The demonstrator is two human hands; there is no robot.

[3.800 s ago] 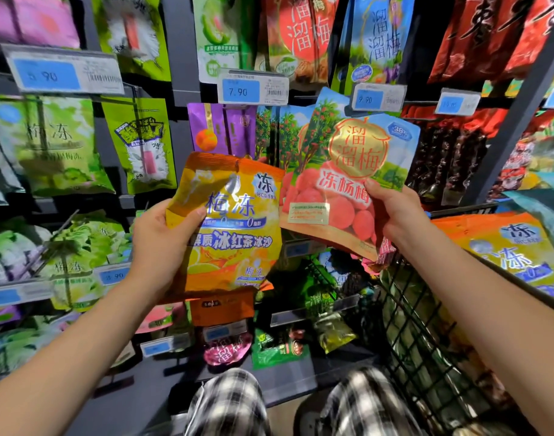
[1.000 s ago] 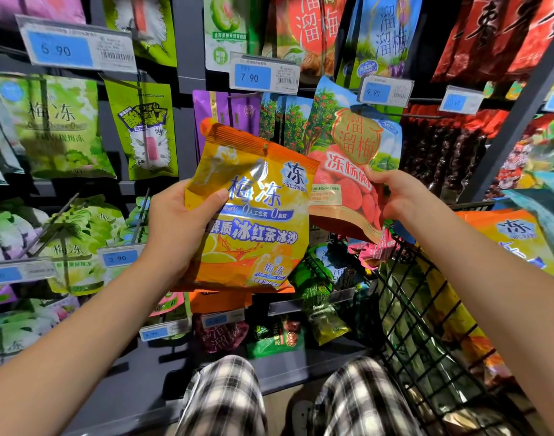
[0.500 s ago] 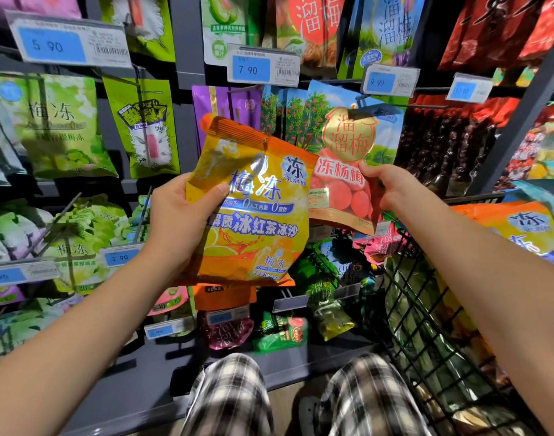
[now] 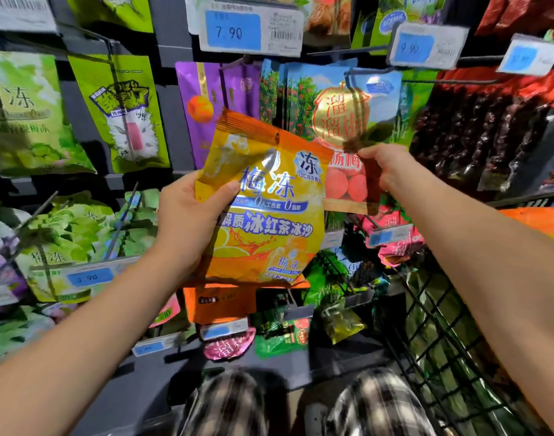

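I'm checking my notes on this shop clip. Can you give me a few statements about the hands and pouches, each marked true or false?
1. The left hand holds the orange pouch. True.
2. The right hand is empty. False: it grips the blue pouch by its right edge.
3. The price tag above the orange pouch reads 5.90. False: it reads 7.90.
4. A black wire cart stands on the right. True.

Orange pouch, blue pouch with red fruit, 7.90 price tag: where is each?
orange pouch [image 4: 263, 221], head view, middle of its front.
blue pouch [image 4: 345, 184], head view, its red fruit print.
7.90 price tag [image 4: 233, 33], head view, blue field.
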